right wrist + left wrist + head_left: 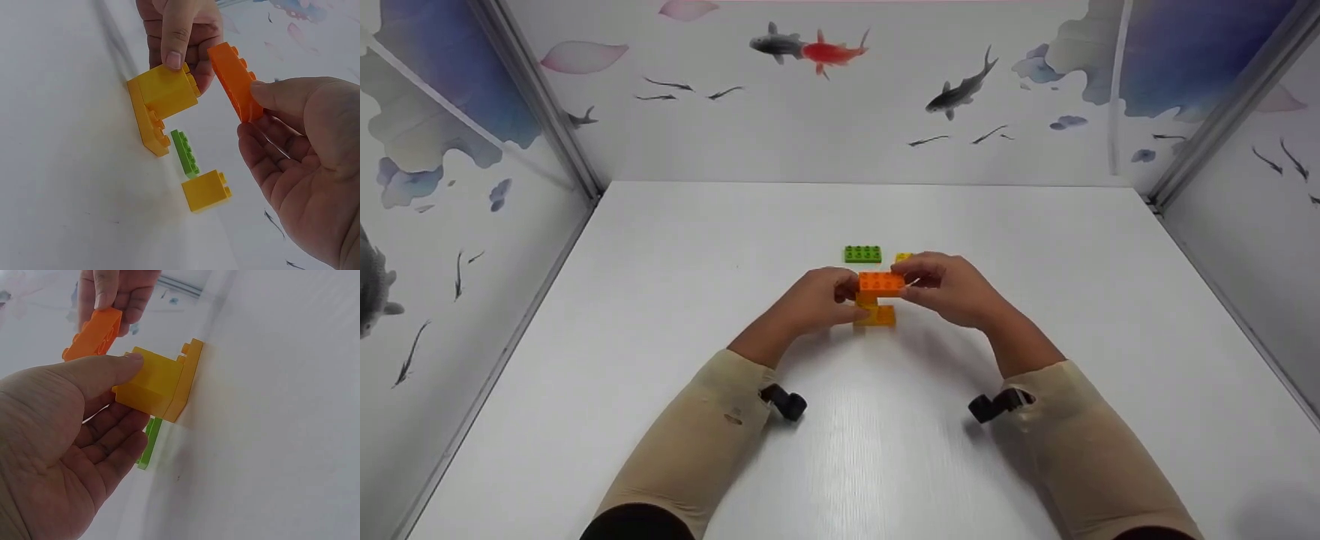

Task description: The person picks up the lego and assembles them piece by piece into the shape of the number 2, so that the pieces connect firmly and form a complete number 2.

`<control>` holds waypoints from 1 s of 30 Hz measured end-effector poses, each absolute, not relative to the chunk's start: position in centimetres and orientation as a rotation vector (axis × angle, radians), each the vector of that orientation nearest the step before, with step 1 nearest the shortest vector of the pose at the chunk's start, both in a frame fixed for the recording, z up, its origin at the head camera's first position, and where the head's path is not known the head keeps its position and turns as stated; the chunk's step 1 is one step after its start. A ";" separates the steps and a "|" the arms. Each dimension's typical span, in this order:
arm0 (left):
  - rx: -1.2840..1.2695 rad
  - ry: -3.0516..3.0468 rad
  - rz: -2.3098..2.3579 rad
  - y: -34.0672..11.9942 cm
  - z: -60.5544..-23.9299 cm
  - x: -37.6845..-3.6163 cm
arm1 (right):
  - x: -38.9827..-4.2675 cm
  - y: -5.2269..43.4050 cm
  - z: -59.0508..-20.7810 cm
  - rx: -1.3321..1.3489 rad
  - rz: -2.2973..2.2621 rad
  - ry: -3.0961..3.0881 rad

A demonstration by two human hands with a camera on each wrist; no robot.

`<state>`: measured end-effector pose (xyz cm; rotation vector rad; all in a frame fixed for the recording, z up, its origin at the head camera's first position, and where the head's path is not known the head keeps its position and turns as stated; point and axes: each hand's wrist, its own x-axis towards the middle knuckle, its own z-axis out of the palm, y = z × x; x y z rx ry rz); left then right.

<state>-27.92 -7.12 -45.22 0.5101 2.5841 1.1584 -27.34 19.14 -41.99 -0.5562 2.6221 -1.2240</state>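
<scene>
A yellow stack stands mid-table: a tall yellow block on a flat yellow brick. My left hand pinches the tall block between thumb and fingers. My right hand grips an orange brick by its end and holds it tilted just over the stack's studs. In the right wrist view the orange brick stands a little apart from the block. The left wrist view shows the orange brick under the right hand's thumb.
A green brick lies just behind the stack, and a loose yellow block sits beside it, mostly hidden by my right hand in the head view. White walls with fish pictures enclose the table on three sides.
</scene>
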 end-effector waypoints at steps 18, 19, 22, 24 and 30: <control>0.471 2.572 1.187 -7.3 -44.7 -27.8 | -27.5 19.0 -42.8 -0.571 -1.234 2.585; 0.469 2.571 1.190 -7.3 -44.6 -27.7 | -27.5 19.0 -42.8 -0.568 -1.227 2.585; 0.471 2.573 1.194 -7.3 -44.4 -27.7 | -27.5 18.9 -42.7 -0.559 -1.210 2.583; 0.472 2.572 1.204 -7.3 -44.3 -27.7 | -27.5 18.9 -42.7 -0.555 -1.199 2.582; 0.472 2.566 1.239 -7.3 -44.3 -27.7 | -27.4 18.8 -42.6 -0.567 -1.173 2.588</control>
